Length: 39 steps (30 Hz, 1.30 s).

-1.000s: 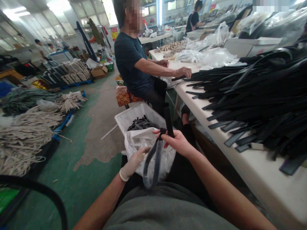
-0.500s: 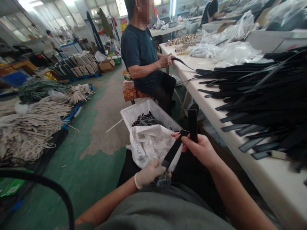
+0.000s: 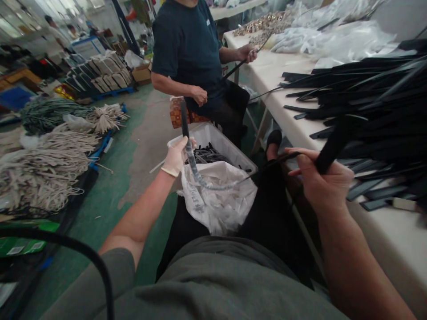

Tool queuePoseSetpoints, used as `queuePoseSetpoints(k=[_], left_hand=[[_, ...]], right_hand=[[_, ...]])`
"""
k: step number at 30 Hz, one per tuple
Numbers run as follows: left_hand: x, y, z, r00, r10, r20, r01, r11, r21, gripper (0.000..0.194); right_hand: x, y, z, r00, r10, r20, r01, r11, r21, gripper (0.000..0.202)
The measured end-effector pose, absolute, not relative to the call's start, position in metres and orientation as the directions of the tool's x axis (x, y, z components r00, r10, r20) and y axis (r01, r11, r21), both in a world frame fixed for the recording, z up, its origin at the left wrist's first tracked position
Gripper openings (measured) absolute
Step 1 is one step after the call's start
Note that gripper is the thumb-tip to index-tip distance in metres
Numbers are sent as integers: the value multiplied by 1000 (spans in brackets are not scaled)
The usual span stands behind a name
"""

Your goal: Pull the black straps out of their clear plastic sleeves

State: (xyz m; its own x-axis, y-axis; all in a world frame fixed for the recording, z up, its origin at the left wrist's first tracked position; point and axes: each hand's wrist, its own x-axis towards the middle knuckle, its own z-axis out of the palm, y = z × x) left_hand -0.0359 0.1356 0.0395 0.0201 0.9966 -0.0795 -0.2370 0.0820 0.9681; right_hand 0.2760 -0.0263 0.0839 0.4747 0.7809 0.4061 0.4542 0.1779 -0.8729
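My left hand (image 3: 178, 155), in a pale thin glove, grips a black strap (image 3: 184, 118) whose end points upward. Below that hand the strap looks wrapped in clear plastic film (image 3: 200, 180) and sags in a curve. It runs on toward my right hand (image 3: 322, 178), which is bare and closed around it. A broad black strap end (image 3: 335, 144) sticks up out of my right fist; whether it belongs to the same strap I cannot tell. Between my hands, a white woven sack (image 3: 218, 213) with crumpled clear plastic sits at my lap.
Beyond the sack is a white bin (image 3: 238, 155) holding black strips. On my right, a pale table (image 3: 396, 226) carries a heap of black straps (image 3: 363, 93). A seated co-worker (image 3: 187, 49) handles another strap. Bundles of cream cords (image 3: 43, 164) lie at left.
My hands have moved apart, left hand forward and left, right hand to the right, stretching the strap between them. The co-worker's hands have separated along their strap.
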Motion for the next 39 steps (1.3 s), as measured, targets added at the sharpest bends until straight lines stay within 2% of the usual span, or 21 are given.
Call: queuePoseSetpoints(k=[2,4,7,9,11,13,15,18,21,28,33,37,39], left_hand=[[-36,171,52,-65,998,-26,-208,12,978,38],[-37,204,56,-111,993,33,-101,-44,994,43],[-40,232,44,-99,989,110,305,-75,949,43],[-42,231,27,-19,996,92,656,-57,752,43],[-45,214,5,133,989,-64,893,-92,441,43],[-46,186,-18,245,926,-286,959,-187,214,42],[-46,156,-42,291,858,-424,957,-259,132,38],[-48,120,-72,298,836,-461,954,-283,102,36],[-51,102,-86,298,846,-442,953,-292,85,25],[-64,90,-81,324,881,-344,945,-281,171,34],[-56,91,-93,339,871,-356,939,-288,189,44],[-41,91,-99,335,859,-386,937,-263,228,20],[-38,90,-91,350,857,-378,924,-249,290,20]], right_hand=[[280,-22,86,449,754,480,519,217,-827,22],[284,-13,82,405,749,524,596,218,-773,24],[287,4,65,314,771,554,753,152,-640,27],[288,11,50,262,814,519,833,80,-547,30],[288,11,37,247,869,429,855,13,-518,32],[286,3,24,248,924,291,824,-43,-565,34],[283,-8,12,231,966,114,747,-101,-658,37],[273,-26,-7,131,986,-103,564,-160,-810,39],[260,-39,-22,34,978,-205,422,-200,-884,37],[240,-53,-43,-56,927,-370,271,-343,-900,32],[224,-59,-56,-90,893,-440,230,-412,-882,30],[223,-69,-62,-79,876,-476,196,-455,-869,29],[229,-74,-62,-54,874,-483,170,-469,-867,30]])
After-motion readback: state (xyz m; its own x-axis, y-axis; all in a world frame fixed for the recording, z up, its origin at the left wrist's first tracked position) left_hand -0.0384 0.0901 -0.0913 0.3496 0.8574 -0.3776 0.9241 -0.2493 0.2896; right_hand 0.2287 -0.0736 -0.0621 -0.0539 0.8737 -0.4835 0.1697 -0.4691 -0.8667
